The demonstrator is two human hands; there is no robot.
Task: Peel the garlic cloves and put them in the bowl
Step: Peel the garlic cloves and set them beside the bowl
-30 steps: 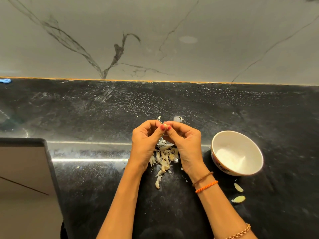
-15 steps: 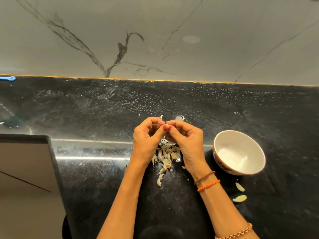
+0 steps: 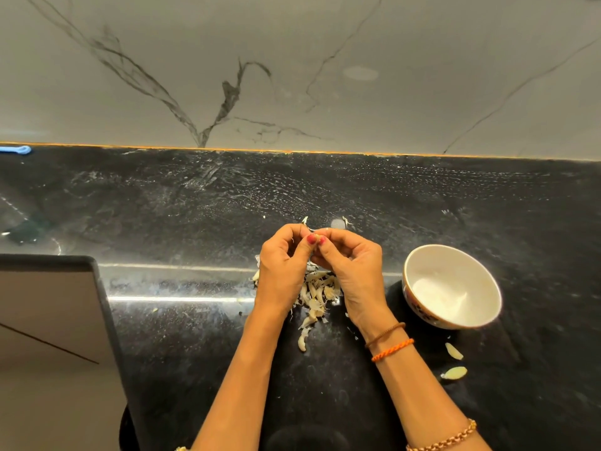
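Black stone counter [image 3: 325,196] spans the frame's middle band; its near edge drops away at lower left, where a pale floor shows beyond a rounded corner. Back edge meets a grey veined wall [image 3: 292,76] along an orange seam. Wide bare stretches of counter lie upper left and upper right of the hands.

Left hand [image 3: 283,268] and right hand [image 3: 351,268] meet at frame centre, fingers curled, thumb tips touching. Between the thumbs and forefingers both pinch a small garlic clove [image 3: 320,234], mostly hidden; a thin strip of skin curls up from it.

Directly under the hands, a pile of peels [image 3: 317,294] trails toward the bottom of the frame. White bowl [image 3: 452,284] sits right of the right hand, near but apart, tipped slightly toward the camera; contents too washed out to tell. Two pale peeled cloves [image 3: 454,362] lie on the counter just below the bowl, right of the right forearm.

Right wrist carries a brown and an orange thread band [image 3: 392,349]. A blue object [image 3: 16,150] lies at the far left against the wall seam.
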